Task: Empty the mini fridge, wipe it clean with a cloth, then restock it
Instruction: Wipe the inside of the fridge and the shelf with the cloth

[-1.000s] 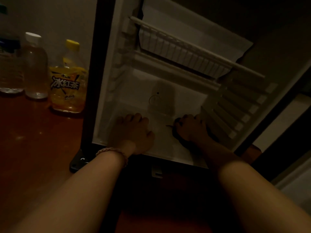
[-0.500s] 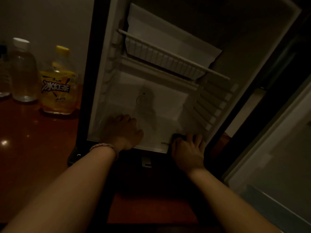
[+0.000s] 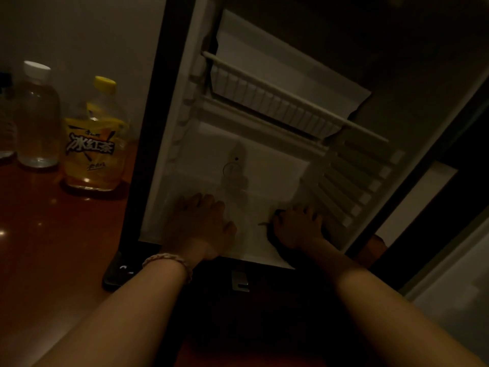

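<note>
— What's each hand doing rn?

— My left hand [image 3: 201, 223] lies palm down on the white floor of the mini fridge [image 3: 246, 181], fingers straight and spread a bit, holding nothing, just resting there. Bracelet [image 3: 169, 262] on that wrist. My right hand [image 3: 296, 229] has its fingers curled over a dark cloth [image 3: 274, 235], pressing it onto the fridge floor near the front right corner, just beside the ribbed right wall.

— Which way does the cloth run?

— Can't tell its long axis, too dark & mostly under my hand; only a dark edge shows at the thumb side. The fridge itself stands w/ its opening facing me, shelf rail [image 3: 291, 96] slanting across the upper part.

— Anything else nearby?

— On the reddish wooden top [image 3: 53, 234] left of the fridge: a yellow iced-tea bottle [image 3: 95, 139] upright, and a clear bottle [image 3: 37, 115] w/ white cap just beside it.
</note>
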